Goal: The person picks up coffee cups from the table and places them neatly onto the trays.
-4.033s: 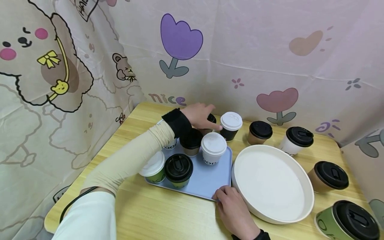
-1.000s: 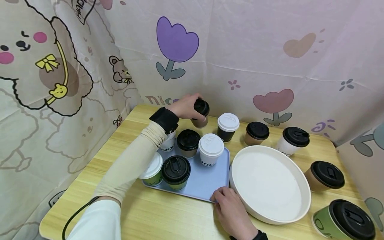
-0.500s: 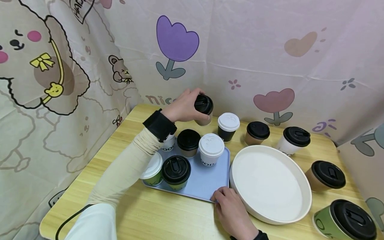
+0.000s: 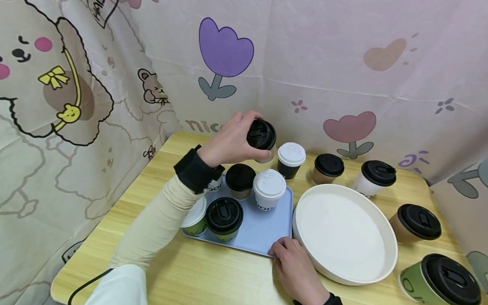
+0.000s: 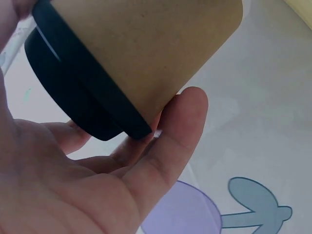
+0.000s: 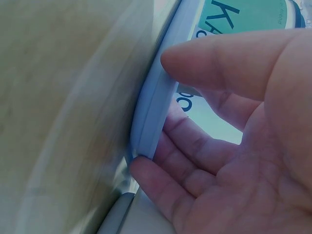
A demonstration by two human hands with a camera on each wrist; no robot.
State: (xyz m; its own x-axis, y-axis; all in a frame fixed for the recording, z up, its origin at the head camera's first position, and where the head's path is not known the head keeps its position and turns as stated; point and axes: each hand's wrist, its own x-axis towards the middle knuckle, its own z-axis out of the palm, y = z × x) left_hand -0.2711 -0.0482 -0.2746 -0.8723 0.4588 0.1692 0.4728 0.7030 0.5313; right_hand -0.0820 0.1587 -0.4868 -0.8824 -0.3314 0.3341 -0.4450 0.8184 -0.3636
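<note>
Over the far side of the pale wooden table [image 4: 183,271], the person's left hand [image 4: 230,142] curls its grip round a brown paper cup [image 5: 156,48] with a black lid, just behind the light-blue rectangular tray [image 4: 263,233]. The right hand [image 4: 297,269] pinches the tray's near right corner in its grip, beside a round white dish [image 4: 345,237]. Several lidded cups stand on the tray.
</note>
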